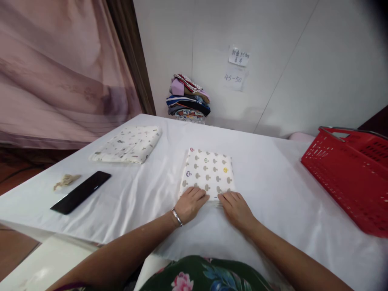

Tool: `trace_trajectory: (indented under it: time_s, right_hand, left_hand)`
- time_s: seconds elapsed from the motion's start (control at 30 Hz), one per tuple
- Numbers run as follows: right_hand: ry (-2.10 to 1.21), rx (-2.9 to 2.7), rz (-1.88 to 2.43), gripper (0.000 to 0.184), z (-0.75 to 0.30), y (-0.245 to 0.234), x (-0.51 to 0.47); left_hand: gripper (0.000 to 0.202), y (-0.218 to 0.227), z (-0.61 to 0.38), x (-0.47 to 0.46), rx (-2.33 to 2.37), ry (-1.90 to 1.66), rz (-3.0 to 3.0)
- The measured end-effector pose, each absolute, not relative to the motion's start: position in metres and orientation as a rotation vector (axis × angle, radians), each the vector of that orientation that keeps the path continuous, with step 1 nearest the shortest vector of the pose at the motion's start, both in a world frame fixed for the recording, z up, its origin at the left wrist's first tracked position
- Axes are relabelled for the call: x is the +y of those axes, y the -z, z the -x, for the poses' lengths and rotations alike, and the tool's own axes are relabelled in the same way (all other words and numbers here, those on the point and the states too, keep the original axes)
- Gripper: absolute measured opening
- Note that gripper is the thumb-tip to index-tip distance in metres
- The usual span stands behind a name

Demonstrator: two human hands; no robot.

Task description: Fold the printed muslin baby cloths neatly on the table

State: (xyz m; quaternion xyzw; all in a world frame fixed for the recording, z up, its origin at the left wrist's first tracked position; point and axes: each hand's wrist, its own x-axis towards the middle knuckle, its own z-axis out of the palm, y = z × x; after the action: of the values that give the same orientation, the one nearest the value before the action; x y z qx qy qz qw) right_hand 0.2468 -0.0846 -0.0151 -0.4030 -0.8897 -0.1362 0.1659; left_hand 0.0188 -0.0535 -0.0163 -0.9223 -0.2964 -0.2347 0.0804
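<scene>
A folded white cloth (209, 167) printed with grey mushroom-like shapes and a few coloured ones lies flat on the table in front of me. My left hand (190, 203), with a silver bangle at its wrist, has its fingers bent over the left part of the cloth's near edge. On the right part of that edge rests my right hand (236, 208), fingers close together and curled onto the fabric. Both thumbs point toward each other along the edge, with a small gap between them. The undersides of both hands are hidden.
A white sheet covers the table (266, 173). Another folded printed cloth (129, 143) lies at the left, behind a black phone (81, 192) and a small beige crumpled item (67, 180). A red basket (348, 173) stands right; a stack of folded fabrics (188, 97) is beyond the far edge.
</scene>
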Motion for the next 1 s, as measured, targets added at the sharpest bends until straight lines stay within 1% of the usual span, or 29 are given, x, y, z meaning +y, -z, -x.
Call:
trace_trajectory:
  time_s: [0.2,0.33,0.43,0.73,0.87,0.93,1.0]
  right_hand:
    - [0.418,-2.504,1.108,0.033,-0.247,0.022,-0.084]
    - [0.463,-2.459,1.091,0.033,-0.246,0.024,-0.083]
    - [0.454,-2.455,1.069,0.035,-0.249,0.022,-0.081]
    - [0.417,-2.471,1.043,0.035,-0.251,0.022,-0.087]
    - [0.346,-2.403,1.062,0.035,-0.251,0.030,-0.089]
    - [0.319,-2.356,1.073,0.038,-0.253,0.036,-0.089]
    - [0.314,-2.329,1.073,0.042,-0.255,0.043,-0.089]
  left_hand:
    - [0.021,0.013,-0.018,-0.057,-0.929,0.669,2.795]
    - [0.028,0.012,-0.013,-0.059,-0.958,0.622,2.810]
    - [0.020,0.013,-0.014,-0.057,-0.979,0.641,2.763]
    - [0.020,0.022,-0.014,-0.059,-0.966,0.799,2.760]
    - [0.015,0.018,0.000,-0.058,-1.058,0.932,2.780]
    - [0.019,0.014,0.007,-0.056,-1.201,1.016,2.761]
    - [0.031,0.010,0.014,-0.050,-1.395,1.072,2.738]
